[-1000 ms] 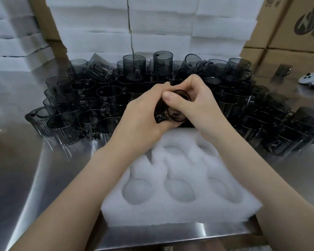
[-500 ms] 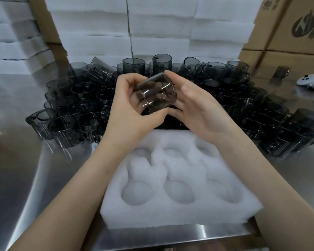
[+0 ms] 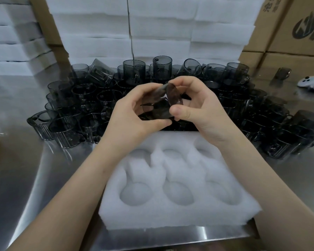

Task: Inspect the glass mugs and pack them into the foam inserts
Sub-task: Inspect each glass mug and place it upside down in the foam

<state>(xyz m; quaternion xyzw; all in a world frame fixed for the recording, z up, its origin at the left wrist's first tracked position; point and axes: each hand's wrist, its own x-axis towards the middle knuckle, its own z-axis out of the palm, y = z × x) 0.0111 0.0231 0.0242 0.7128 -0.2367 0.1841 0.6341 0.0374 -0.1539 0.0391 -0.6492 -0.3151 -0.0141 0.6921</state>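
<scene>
Now, mid-frame, your left hand [image 3: 132, 116] and right hand [image 3: 207, 109] grip one smoky-grey glass mug [image 3: 160, 104] above the steel tabletop [image 3: 16, 160] and its white six-pocket foam insert [image 3: 179, 218].

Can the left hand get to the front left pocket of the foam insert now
Probably yes: the front left pocket lies empty near the left hand, with nothing between, though that hand and the right hand both hold the mug.

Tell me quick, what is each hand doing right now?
Left hand: fingers curled round the glass mug, holding it.
Right hand: fingers curled round the same mug, holding it too.
</scene>
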